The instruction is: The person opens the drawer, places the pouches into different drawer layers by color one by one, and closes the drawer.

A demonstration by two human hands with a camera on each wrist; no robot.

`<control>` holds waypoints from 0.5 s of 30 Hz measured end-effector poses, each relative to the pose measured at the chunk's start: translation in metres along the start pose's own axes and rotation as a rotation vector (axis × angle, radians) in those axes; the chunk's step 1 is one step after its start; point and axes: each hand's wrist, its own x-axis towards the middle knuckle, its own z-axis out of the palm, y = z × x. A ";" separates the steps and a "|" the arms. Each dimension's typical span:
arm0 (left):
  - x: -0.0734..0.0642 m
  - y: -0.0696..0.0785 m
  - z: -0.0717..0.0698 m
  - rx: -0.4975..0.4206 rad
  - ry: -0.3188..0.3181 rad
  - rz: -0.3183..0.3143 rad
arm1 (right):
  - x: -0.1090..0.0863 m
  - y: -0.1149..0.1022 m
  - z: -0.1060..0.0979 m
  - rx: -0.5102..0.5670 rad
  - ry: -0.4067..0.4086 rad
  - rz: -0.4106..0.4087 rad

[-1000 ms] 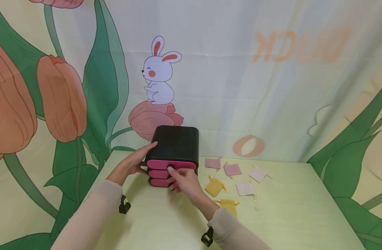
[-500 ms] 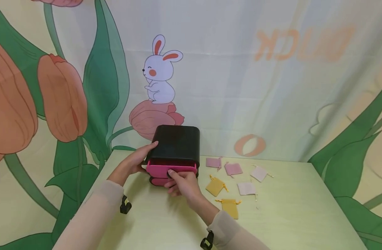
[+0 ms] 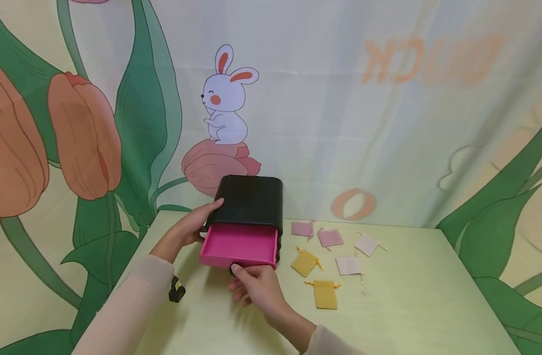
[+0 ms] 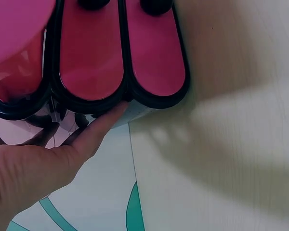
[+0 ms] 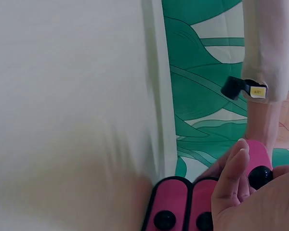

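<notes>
A small black drawer cabinet (image 3: 250,199) with pink drawers stands near the back of the table. Its top drawer (image 3: 241,241) is pulled well out, and no contents show on the pink floor inside. My right hand (image 3: 263,292) pinches the black round knob (image 5: 260,177) of that drawer, thumb on top. On the cabinet's left side my left hand (image 3: 188,229) presses with extended fingers (image 4: 98,126), its thumb at the top edge. The two lower drawers (image 4: 91,53) are closed, seen in the left wrist view.
Right of the cabinet lie several small drawstring pouches: pink ones (image 3: 330,237), pale ones (image 3: 349,265) and yellow ones (image 3: 326,295). Behind the table (image 3: 413,286) hangs a printed curtain (image 3: 306,123) with a rabbit and tulips.
The top drawer has slid out of the cabinet toward me, from closed to well open, with my right hand drawing its knob. My left hand has stayed at the cabinet's side.
</notes>
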 end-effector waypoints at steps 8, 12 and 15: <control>-0.003 0.003 -0.001 0.008 0.000 -0.004 | -0.002 0.007 -0.002 -0.062 -0.045 -0.028; -0.003 0.004 -0.001 0.009 0.001 -0.008 | -0.006 0.007 -0.019 -0.213 -0.126 -0.073; -0.003 0.005 0.000 0.007 0.000 -0.014 | -0.009 0.008 -0.043 -0.365 -0.218 -0.139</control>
